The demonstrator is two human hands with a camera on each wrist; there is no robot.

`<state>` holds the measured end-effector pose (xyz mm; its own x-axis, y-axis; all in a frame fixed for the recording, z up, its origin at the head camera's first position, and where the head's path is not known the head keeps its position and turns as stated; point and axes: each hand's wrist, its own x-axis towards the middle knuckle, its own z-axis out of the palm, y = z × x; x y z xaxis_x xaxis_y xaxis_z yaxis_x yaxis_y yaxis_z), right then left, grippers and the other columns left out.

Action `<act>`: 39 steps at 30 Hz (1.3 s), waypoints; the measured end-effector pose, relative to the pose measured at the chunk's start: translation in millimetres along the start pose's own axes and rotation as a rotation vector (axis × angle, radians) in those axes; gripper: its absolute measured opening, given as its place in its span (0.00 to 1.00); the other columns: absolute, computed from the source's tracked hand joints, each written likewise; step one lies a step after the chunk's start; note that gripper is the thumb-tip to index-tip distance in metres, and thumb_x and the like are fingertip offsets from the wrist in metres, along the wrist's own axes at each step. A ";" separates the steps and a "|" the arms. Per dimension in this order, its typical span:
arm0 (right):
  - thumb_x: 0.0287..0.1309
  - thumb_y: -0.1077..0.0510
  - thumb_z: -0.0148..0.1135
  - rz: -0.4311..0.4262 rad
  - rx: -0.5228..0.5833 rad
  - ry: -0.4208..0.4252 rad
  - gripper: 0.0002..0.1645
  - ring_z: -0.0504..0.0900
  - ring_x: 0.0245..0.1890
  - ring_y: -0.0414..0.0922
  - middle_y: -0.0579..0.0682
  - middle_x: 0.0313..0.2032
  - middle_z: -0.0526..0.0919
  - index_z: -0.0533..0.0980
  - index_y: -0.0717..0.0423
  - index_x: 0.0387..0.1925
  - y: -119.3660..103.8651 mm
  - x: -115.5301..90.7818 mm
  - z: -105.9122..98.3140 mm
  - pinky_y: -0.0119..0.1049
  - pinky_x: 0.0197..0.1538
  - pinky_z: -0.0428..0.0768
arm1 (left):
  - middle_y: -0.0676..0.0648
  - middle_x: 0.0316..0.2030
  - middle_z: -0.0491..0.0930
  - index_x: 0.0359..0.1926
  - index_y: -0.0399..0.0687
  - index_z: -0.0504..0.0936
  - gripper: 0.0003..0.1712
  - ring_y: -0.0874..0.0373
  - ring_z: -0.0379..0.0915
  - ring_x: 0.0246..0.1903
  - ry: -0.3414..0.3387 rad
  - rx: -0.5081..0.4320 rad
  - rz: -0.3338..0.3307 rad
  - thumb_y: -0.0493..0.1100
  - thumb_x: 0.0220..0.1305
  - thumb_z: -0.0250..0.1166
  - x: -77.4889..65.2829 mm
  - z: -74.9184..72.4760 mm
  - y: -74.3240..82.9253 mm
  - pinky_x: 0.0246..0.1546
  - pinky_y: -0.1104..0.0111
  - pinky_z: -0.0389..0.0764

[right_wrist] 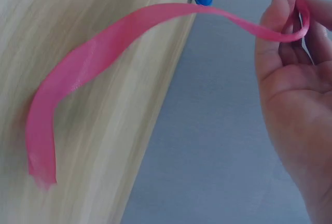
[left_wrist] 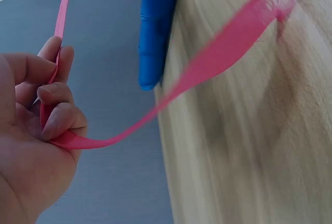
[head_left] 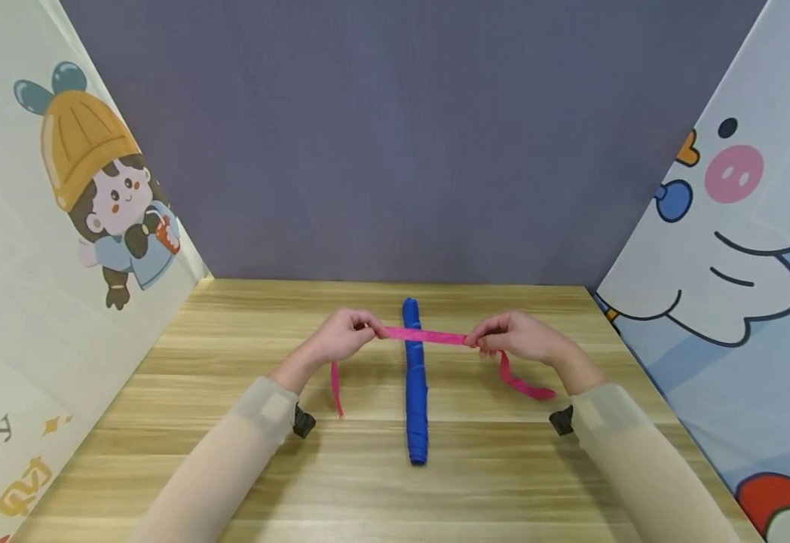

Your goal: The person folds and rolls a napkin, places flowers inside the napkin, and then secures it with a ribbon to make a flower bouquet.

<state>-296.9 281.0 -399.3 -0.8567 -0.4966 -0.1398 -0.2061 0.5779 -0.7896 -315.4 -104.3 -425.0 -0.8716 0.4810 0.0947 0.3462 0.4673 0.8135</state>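
Note:
Between my two hands a pink ribbon [head_left: 432, 336] is stretched nearly level across a long blue rolled bundle [head_left: 417, 407], which lies lengthwise in the middle of the table. My left hand [head_left: 346, 334] pinches the ribbon between thumb and fingertips, left of the bundle. In the left wrist view the ribbon [left_wrist: 218, 53] also runs through the curled fingers, and its frayed end hangs toward the table. On the other side my right hand [head_left: 513, 337] pinches the ribbon too. Its loose tail [right_wrist: 104, 53] curves down to the tabletop in the right wrist view.
The wood-grain table [head_left: 490, 483] meets a grey-purple panel [head_left: 395, 151] at the back. A white panel with a cartoon child [head_left: 117, 196] stands at the left, and one with a white cartoon animal [head_left: 727, 249] at the right. Dark wrist cameras sit under both sleeves.

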 end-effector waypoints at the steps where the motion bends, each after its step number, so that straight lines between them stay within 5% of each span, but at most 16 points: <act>1: 0.78 0.58 0.63 0.003 0.005 0.010 0.14 0.87 0.47 0.61 0.56 0.45 0.91 0.89 0.55 0.55 1.0 1.8 0.1 0.52 0.52 0.88 | 0.40 0.49 0.90 0.49 0.47 0.94 0.16 0.60 0.61 0.23 0.002 -0.005 -0.006 0.37 0.77 0.59 1.7 0.4 -2.1 0.28 0.69 0.66; 11: 0.77 0.50 0.66 0.005 0.070 0.191 0.26 0.83 0.56 0.61 0.57 0.58 0.86 0.81 0.51 0.71 11.5 42.1 11.3 0.51 0.57 0.86 | 0.49 0.34 0.76 0.65 0.45 0.86 0.21 0.60 0.65 0.27 0.095 -0.107 -0.060 0.40 0.75 0.66 37.5 15.4 -19.6 0.26 0.71 0.68; 17: 0.77 0.51 0.67 0.029 0.142 0.226 0.32 0.80 0.59 0.56 0.64 0.71 0.78 0.75 0.53 0.76 15.6 77.8 28.7 0.50 0.60 0.81 | 0.44 0.42 0.77 0.74 0.41 0.79 0.32 0.58 0.67 0.33 0.122 -0.176 -0.097 0.40 0.72 0.72 61.5 31.9 -19.9 0.31 0.71 0.72; 22: 0.74 0.59 0.67 0.057 0.255 0.236 0.36 0.81 0.51 0.54 0.67 0.62 0.81 0.70 0.62 0.79 14.6 103.3 45.2 0.49 0.55 0.83 | 0.40 0.47 0.81 0.80 0.38 0.70 0.42 0.52 0.76 0.38 0.101 -0.251 -0.153 0.40 0.69 0.75 74.9 43.3 -23.8 0.38 0.65 0.79; 26: 0.72 0.61 0.66 0.080 0.278 0.241 0.40 0.81 0.46 0.57 0.62 0.55 0.81 0.66 0.63 0.81 15.9 116.7 53.8 0.47 0.48 0.84 | 0.36 0.52 0.84 0.82 0.37 0.65 0.47 0.50 0.83 0.45 0.070 -0.293 -0.179 0.39 0.68 0.77 81.2 48.9 -28.0 0.49 0.57 0.86; 31: 0.73 0.56 0.67 0.093 0.213 0.214 0.42 0.81 0.59 0.59 0.67 0.68 0.78 0.65 0.61 0.82 18.1 123.5 60.4 0.50 0.57 0.84 | 0.32 0.60 0.83 0.82 0.34 0.63 0.49 0.47 0.84 0.53 0.057 -0.275 -0.191 0.41 0.67 0.78 83.4 51.6 -30.0 0.60 0.55 0.85; 35: 0.73 0.52 0.67 0.101 0.172 0.184 0.43 0.77 0.71 0.62 0.67 0.77 0.73 0.66 0.61 0.82 21.0 124.1 64.6 0.55 0.67 0.83 | 0.34 0.60 0.83 0.82 0.33 0.64 0.49 0.49 0.82 0.51 0.039 -0.242 -0.206 0.44 0.68 0.78 83.3 53.1 -31.5 0.53 0.62 0.83; 39: 0.72 0.51 0.67 0.117 0.161 0.155 0.43 0.78 0.70 0.58 0.66 0.78 0.72 0.66 0.63 0.81 23.5 122.7 68.5 0.50 0.65 0.83 | 0.34 0.59 0.86 0.82 0.33 0.64 0.49 0.50 0.84 0.51 0.010 -0.235 -0.222 0.45 0.69 0.78 82.3 54.4 -34.1 0.50 0.64 0.83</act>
<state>-374.5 189.3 -475.9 -0.9350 -0.3203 -0.1522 -0.0344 0.5089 -0.8601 -380.0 -40.3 -476.2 -0.9206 0.3787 -0.0955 0.0583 0.3750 0.9252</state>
